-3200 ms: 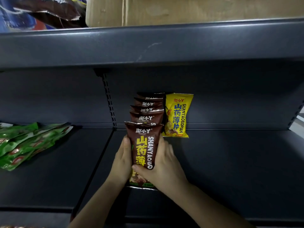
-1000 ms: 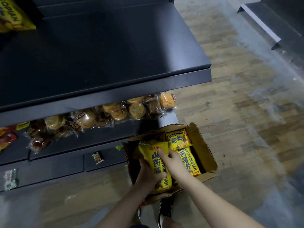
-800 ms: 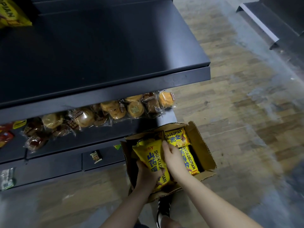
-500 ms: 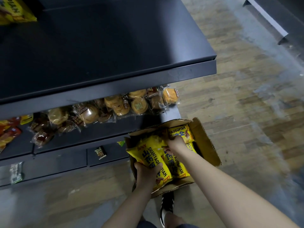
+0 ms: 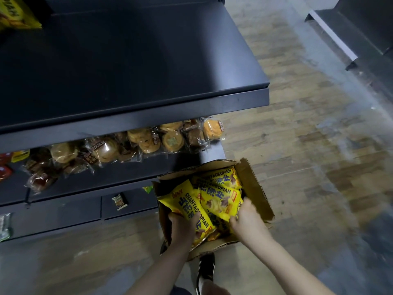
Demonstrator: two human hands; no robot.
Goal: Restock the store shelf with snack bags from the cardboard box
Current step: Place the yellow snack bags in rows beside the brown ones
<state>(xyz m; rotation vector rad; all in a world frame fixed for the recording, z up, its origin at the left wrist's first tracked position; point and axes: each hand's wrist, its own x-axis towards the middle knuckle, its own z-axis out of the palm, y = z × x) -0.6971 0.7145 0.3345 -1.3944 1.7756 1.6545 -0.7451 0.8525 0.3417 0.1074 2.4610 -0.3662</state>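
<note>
An open cardboard box (image 5: 257, 188) sits on the floor below the shelves, filled with several yellow snack bags (image 5: 217, 179). My left hand (image 5: 181, 225) grips the lower end of one yellow bag (image 5: 187, 203) at the box's left side. Beside it, my right hand (image 5: 246, 218) clutches a second yellow bag (image 5: 219, 202) by its near edge. The dark metal shelf (image 5: 127, 67) stretches above, with one yellow bag (image 5: 17, 15) at its far left corner.
A lower shelf (image 5: 119, 175) holds wrapped pastries (image 5: 148, 139) and red packets (image 5: 4, 167) at the left. A small packet (image 5: 119, 201) lies on the base ledge. Another shelf unit (image 5: 350, 33) stands at the upper right across the wooden floor. My shoe (image 5: 205, 267) is under the box.
I turned from the brown bags on the shelf down to the box. My left hand has kept hold of one yellow bag; my right hand slid back from the far bags and took another.
</note>
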